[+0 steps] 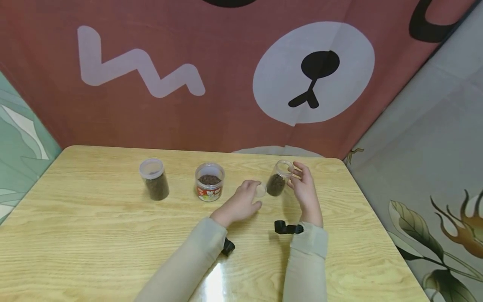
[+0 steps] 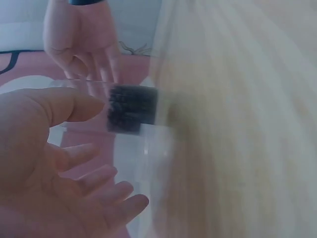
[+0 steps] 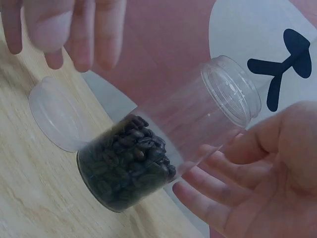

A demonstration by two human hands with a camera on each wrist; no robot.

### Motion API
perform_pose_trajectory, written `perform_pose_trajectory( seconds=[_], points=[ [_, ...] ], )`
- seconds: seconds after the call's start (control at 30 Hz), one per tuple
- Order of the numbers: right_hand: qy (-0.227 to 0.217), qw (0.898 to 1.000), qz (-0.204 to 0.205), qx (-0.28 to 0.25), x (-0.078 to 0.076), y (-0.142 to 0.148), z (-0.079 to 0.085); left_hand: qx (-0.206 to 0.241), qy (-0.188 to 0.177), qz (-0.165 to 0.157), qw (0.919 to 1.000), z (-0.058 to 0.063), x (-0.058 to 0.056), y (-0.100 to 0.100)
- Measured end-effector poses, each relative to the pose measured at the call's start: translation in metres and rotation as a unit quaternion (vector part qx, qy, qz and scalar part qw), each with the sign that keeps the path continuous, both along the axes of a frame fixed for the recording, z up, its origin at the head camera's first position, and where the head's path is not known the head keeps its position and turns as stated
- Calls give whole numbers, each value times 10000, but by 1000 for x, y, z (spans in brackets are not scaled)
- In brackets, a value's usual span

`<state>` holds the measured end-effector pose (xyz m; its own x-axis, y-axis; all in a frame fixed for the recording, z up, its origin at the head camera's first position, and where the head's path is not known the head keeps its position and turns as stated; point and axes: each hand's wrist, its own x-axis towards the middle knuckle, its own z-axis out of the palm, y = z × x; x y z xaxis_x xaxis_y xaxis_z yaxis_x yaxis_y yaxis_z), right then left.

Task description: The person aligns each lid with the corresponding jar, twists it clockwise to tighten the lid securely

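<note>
A clear jar (image 1: pixel 276 183) partly filled with dark coffee beans (image 3: pixel 130 163) stands uncovered on the table, its mouth bare. My right hand (image 1: pixel 306 191) is at the jar's right side, its fingers loosely bent; whether the fingertips touch the wall, I cannot tell. To the left of the jar, a translucent lid (image 3: pixel 58 115) lies by the jar's base. My left hand (image 1: pixel 241 202) hovers close to that lid, thumb and fingers spread apart with nothing between them in the left wrist view.
Further left stands an uncovered jar with a red printed label (image 1: pixel 209 193), holding brown bits. Beyond it is a taller, lidded jar (image 1: pixel 157 186) with dark contents. The wooden table (image 1: pixel 94 235) ends at a red cloth backdrop (image 1: pixel 226 121).
</note>
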<state>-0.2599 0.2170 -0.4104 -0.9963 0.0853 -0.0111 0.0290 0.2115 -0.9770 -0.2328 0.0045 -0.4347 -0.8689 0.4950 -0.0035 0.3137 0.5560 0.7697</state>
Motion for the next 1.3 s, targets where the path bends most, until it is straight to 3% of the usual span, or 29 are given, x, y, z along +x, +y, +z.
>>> perform_pose_trajectory(
  seconds=[0.3, 0.8, 1.1, 1.3],
  points=[
    [-393, 9969, 355, 581, 3, 5, -2, 105, -120, 124, 9998, -12, -9, 8],
    [-571, 9921, 615, 930, 1, -1, -5, -233, -187, 182, 9994, -8, -17, 15],
    [-542, 9916, 593, 1011, 0, -4, -7, -977, 154, 102, 9950, -10, -20, 17],
    [-512, 9910, 627, 1063, -1, -6, -8, -1241, 304, 63, 9918, -9, -22, 19]
  ],
)
